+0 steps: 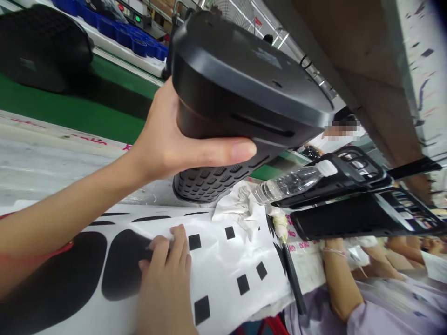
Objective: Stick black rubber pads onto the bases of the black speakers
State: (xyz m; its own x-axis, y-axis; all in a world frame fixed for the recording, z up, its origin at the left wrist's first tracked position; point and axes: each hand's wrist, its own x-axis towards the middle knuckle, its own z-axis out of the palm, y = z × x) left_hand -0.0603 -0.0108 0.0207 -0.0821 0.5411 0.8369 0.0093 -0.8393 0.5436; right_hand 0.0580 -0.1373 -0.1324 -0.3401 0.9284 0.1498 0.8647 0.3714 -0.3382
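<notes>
**Left hand (164, 135):** thumb (226, 151) pressed flat along the flank of a matte black plastic housing (244, 79), other fingers hidden behind it in a closed wrap. Housing raised well above the desk and tilted, with its ribbed black rubber underside (206, 184) turned downward, a hold that keeps the whole piece off the work below.

**Right hand (164, 284):** fingers (178, 246) narrow and close together, tips at the edge of a rounded matte black pad (122, 265) on a white sheet (223, 274), at a spot where the sheet puckers. Pinch or mere touch not determinable from this view. Small black squares (243, 284) printed across the sheet, all within easy reach of the right hand and unobstructed, owing to the raised housing.

**Surroundings:** on the grey desk (52, 172), just beside the sheet, a crumpled white cloth (237, 209), a clear plastic water bottle (289, 184) on its side and a black-handled tool (291, 274) with a white-wrapped end. Nearby, two elongated black casings (359, 216). Farther off, a second black housing (42, 46) on a green conveyor belt (77, 102), a row of blue bins (132, 42) and a co-worker's forearm (338, 279).
</notes>
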